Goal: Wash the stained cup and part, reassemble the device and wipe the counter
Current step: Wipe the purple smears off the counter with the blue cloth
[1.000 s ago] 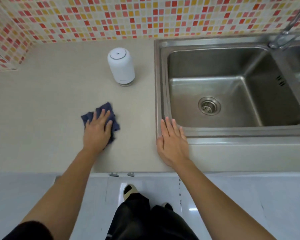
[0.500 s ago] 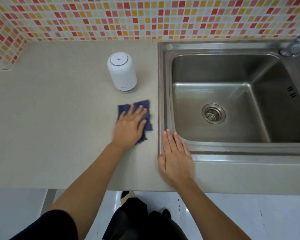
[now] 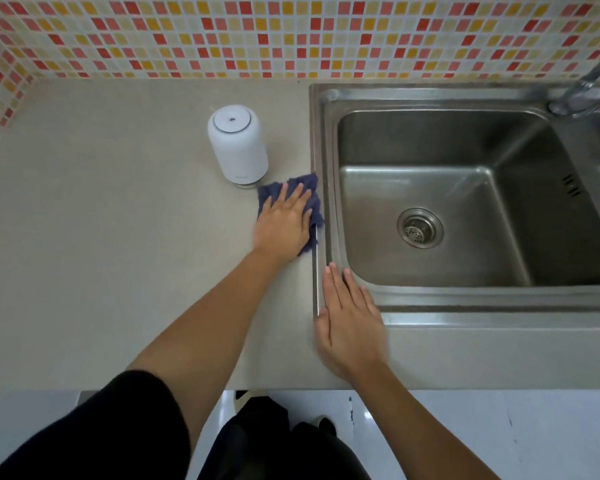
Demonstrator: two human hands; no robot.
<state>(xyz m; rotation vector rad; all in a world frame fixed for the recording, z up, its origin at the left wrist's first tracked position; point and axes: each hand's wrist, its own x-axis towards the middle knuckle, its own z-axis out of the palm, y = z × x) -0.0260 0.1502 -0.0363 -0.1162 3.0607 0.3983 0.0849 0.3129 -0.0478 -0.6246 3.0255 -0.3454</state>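
Two flat, straight-fingered hands: left hand [image 3: 283, 225] presses a crumpled dark-blue cloth [image 3: 310, 181], right hand [image 3: 349, 320] rests on the sink [image 3: 319, 140].

A stainless steel sink [image 3: 430, 95] occupies the right half of the view. Its basin is rectangular, with sloped walls and a flat bottom. A round drain strainer [image 3: 420, 227] with a perforated centre sits in the middle of the basin bottom. A group of short overflow slots [image 3: 570, 185] is cut into the right basin wall. A chrome faucet [image 3: 589, 77] rises from the rear right of the rim and leaves the view at the top right. A mosaic tile wall [image 3: 291, 32] in red, pink, orange, yellow and cream runs along the back and returns on the left side. A glossy pale floor [image 3: 499, 434] lies along the bottom.
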